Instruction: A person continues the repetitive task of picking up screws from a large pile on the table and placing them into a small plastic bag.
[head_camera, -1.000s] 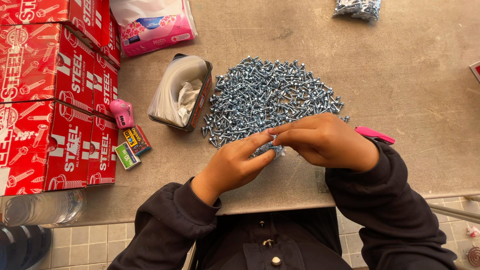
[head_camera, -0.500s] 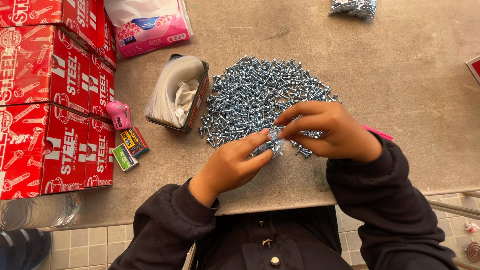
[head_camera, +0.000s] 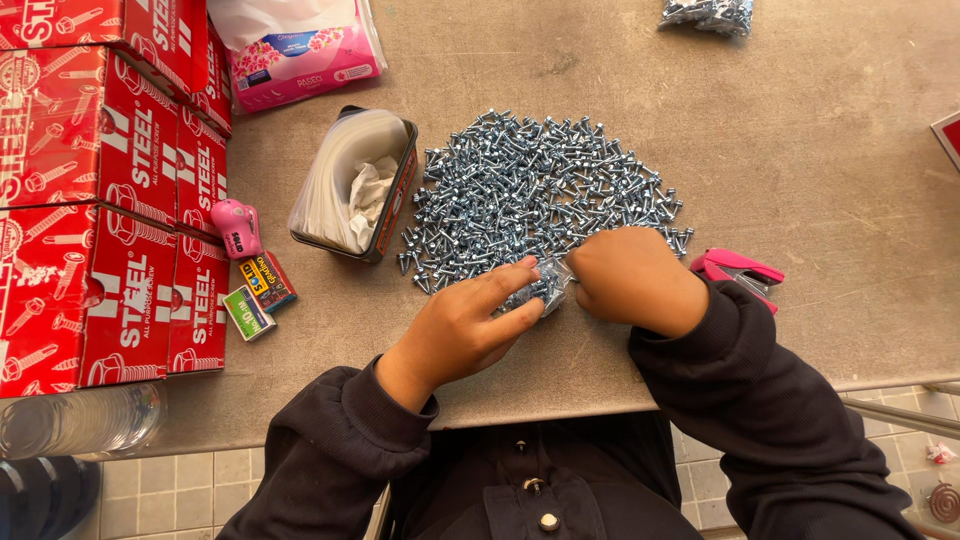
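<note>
A wide pile of silver screws (head_camera: 545, 195) lies spread on the grey table (head_camera: 800, 160). Between my hands, at the pile's near edge, is a small clear plastic bag (head_camera: 540, 288) with screws in it. My left hand (head_camera: 465, 325) holds the bag's left side with thumb and fingers. My right hand (head_camera: 635, 280) is curled at the bag's right side, its fingertips hidden. Both arms wear dark sleeves.
A tin with clear bags and crumpled paper (head_camera: 355, 185) stands left of the pile. Red cardboard boxes (head_camera: 95, 190) are stacked at the left edge, with a pink tape dispenser (head_camera: 238, 228) and small staple boxes (head_camera: 258, 290) beside them. A pink stapler (head_camera: 740, 270), tissue pack (head_camera: 300, 50), filled bag (head_camera: 705, 15).
My right hand reached up onto the pile, then came back down to the bag. My left hand stayed on the bag.
</note>
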